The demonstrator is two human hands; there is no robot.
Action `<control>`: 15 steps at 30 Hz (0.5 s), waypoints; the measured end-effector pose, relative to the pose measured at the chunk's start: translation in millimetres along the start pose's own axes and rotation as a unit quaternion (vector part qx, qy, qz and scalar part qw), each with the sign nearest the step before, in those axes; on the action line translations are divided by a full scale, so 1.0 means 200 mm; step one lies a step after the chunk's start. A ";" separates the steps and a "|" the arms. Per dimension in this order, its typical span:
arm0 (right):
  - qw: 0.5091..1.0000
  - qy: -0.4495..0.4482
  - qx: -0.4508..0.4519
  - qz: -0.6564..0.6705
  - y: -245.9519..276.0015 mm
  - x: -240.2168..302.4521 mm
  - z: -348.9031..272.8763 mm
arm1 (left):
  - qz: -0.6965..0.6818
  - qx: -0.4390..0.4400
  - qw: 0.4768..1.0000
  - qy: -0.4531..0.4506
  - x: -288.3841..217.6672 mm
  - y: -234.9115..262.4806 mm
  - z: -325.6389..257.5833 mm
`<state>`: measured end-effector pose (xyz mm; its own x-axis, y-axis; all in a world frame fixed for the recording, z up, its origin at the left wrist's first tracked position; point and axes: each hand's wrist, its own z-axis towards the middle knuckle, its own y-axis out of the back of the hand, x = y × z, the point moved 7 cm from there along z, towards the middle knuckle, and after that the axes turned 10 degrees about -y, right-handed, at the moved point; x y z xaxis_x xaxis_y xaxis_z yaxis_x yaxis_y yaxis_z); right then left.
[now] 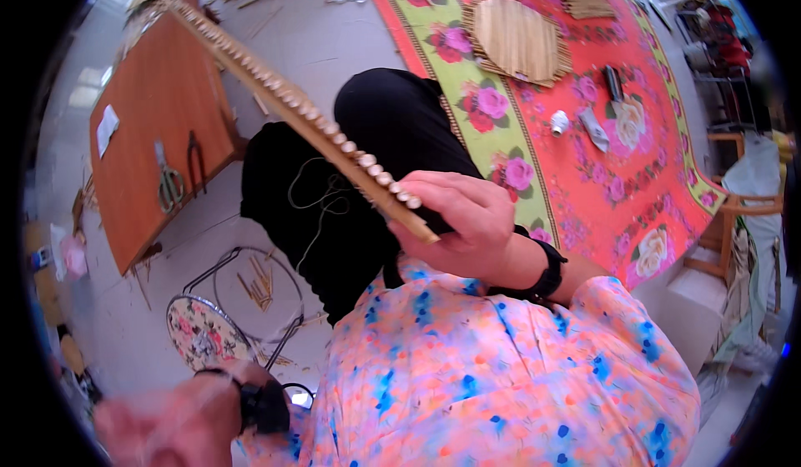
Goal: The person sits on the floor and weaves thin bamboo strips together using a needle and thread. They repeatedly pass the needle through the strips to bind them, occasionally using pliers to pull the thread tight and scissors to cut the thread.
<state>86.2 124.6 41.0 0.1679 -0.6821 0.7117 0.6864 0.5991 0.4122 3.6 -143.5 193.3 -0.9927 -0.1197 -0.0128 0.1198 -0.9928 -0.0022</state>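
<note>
My right hand is closed round the near end of a long panel of cut reed stalks, seen almost edge-on with a row of pale round stalk ends along its side. It slants up and left across my lap. A thin thread lies in loops over my dark trousers, below the panel. Low at the left, my left hand is out to the side, away from the panel. Motion smears its fingers, so whether they hold anything is unclear.
A brown table at left carries green-handled scissors and dark pliers. Below stands a folding stool with a floral seat. On the red floral mat at right lie a roundish stick panel, a tube and a dark cylinder.
</note>
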 end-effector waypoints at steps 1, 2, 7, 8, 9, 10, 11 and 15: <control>1.000 -0.014 0.011 0.009 0.01 0.01 0.01 | 0.085 0.071 0.993 0.044 0.04 0.07 -0.10; 1.000 -0.015 0.000 0.015 0.02 0.01 0.02 | 0.163 0.146 0.973 0.075 0.07 0.12 -0.21; 1.000 0.006 0.007 -0.006 -0.01 0.00 -0.01 | -0.091 0.398 0.882 0.236 0.06 -0.46 -0.46; 1.000 0.002 0.012 -0.011 0.00 0.00 0.00 | -0.105 0.422 0.868 0.240 0.04 -0.51 -0.48; 1.000 0.002 0.021 -0.013 0.00 0.01 0.00 | -0.125 0.425 0.867 0.229 0.03 -0.53 -0.50; 1.000 0.001 0.022 -0.013 0.00 0.01 0.00 | -0.146 0.428 0.865 0.217 0.02 -0.55 -0.53; 1.000 -0.001 0.023 -0.014 0.00 0.01 -0.01 | -0.149 0.429 0.865 0.214 0.01 -0.55 -0.54; 0.999 -0.006 0.026 -0.020 0.00 0.00 -0.01 | -0.163 0.425 0.867 0.200 0.00 -0.58 -0.57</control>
<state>88.4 124.0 40.1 0.1321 -0.7019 0.6999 0.6544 0.5921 0.4702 -8.5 -27.0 79.6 -0.8677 0.0092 -0.4970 -0.3879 -0.6376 0.6656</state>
